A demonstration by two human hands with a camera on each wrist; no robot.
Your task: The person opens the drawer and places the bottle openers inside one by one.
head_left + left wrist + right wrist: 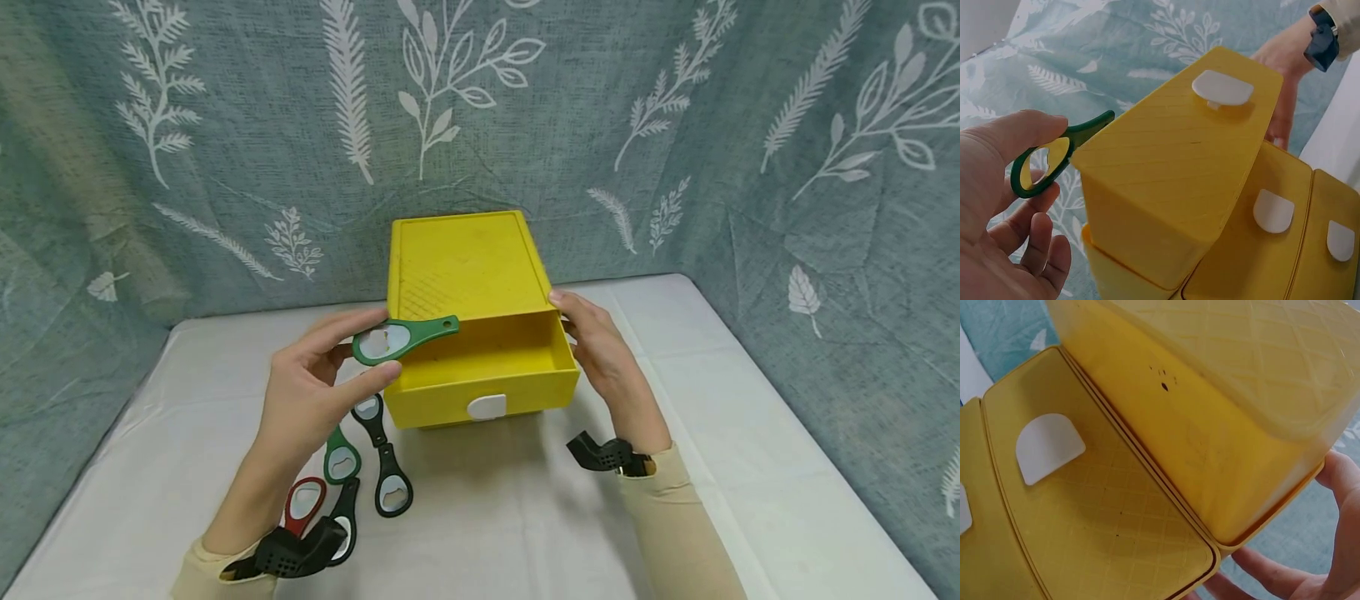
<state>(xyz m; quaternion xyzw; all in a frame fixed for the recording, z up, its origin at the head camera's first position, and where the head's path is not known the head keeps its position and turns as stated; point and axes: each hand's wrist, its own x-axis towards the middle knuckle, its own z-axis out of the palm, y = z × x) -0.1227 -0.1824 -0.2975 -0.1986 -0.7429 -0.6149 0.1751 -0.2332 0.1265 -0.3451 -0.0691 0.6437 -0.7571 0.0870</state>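
Note:
My left hand (318,375) pinches a green bottle opener (431,330) by its round end, between thumb and fingers. Its handle points right, over the front left of the pulled-out drawer (480,387) of a yellow drawer box (468,258). In the left wrist view the bottle opener (1088,128) is beside the drawer's corner. My right hand (611,367) rests against the box's right side, fingertips at its edge. In the right wrist view, the right hand's thumb (1341,478) touches the frame edge; its other fingers are partly hidden behind the box.
Several bottle openers lie on the white cloth below my left hand: black ones (393,487), a green one (342,458) and a red one (304,502). Lower drawers (1247,244) with white handles are shut. A patterned curtain (480,125) hangs behind the box.

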